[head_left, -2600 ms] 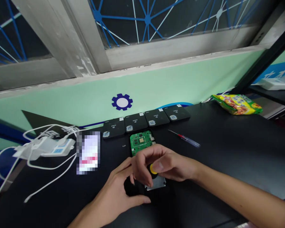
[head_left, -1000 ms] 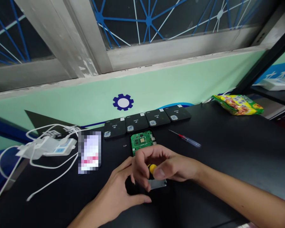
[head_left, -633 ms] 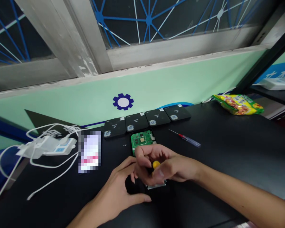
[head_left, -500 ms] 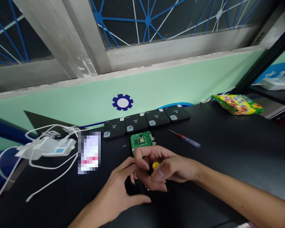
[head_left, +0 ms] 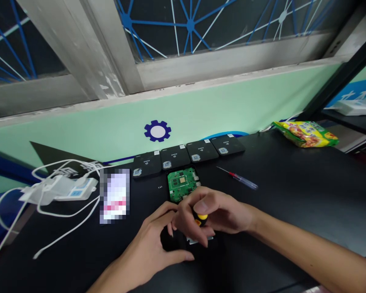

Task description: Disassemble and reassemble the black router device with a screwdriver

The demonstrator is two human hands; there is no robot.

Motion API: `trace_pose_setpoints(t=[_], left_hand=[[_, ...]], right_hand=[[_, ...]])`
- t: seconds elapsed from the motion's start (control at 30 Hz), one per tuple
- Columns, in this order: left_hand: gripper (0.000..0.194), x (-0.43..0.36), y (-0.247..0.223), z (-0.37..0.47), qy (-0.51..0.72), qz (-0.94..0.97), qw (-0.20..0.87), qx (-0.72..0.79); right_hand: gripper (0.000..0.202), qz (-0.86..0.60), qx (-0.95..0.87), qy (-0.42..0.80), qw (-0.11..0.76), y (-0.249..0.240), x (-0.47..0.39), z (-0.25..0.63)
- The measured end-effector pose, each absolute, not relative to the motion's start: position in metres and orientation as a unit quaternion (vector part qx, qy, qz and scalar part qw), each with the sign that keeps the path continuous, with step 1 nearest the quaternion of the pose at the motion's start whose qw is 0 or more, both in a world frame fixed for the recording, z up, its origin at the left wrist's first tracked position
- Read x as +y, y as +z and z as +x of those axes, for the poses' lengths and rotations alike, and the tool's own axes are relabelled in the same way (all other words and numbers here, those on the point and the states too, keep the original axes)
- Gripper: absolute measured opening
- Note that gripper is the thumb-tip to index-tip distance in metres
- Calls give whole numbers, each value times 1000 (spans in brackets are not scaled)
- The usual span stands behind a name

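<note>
My right hand [head_left: 207,213] is closed round a short black and yellow screwdriver handle [head_left: 200,219], held over a dark case part. My left hand [head_left: 160,236] grips the near black case [head_left: 172,240] at its left side, thumb along the front edge. A silvery metal piece [head_left: 199,240] shows on the case below my right fingers; the tool's tip is hidden. Just behind the hands, a green circuit board [head_left: 182,182] lies in a black shell. Several tiny screws [head_left: 160,187] rest on the table to its left.
Several flat black boxes [head_left: 174,158] line the wall. A red and clear screwdriver [head_left: 244,181] lies at right, a snack bag [head_left: 308,134] at back right. On the left are a blurred phone [head_left: 114,196] and a white power strip [head_left: 76,189] with cables.
My right fingers have turned and shifted round the handle, so more of its black and yellow body shows. More of the metal piece and circuit board is visible. My left hand has stayed put.
</note>
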State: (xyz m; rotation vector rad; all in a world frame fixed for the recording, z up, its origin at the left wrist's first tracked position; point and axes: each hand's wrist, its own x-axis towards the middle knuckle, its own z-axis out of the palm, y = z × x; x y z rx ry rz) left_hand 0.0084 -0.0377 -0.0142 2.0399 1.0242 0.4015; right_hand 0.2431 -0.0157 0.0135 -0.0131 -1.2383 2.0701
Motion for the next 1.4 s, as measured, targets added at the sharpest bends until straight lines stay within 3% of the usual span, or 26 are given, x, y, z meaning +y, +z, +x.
trace_pose_setpoints(t=[0.17,0.33,0.8,1.17,1.4], left_hand=[[59,-37,-11,9,165,810,391,406],[42,-37,-10,10,160,805,398,410],[48,-36,-1,13,146,803,408,409],[56,-37,-9,11,160,804,406,405],[42,-38,-6,10,146,797,410,418]], right_hand=[[31,-19,-472,807,353,12,-17,245],[27,-26,-444,820,360,10,-18,244],[24,-2,-428,835,347,7,-16,244],[34,-34,-465,815,345,10,-18,245],[33,-23,-457,806,375,14,-16,244]])
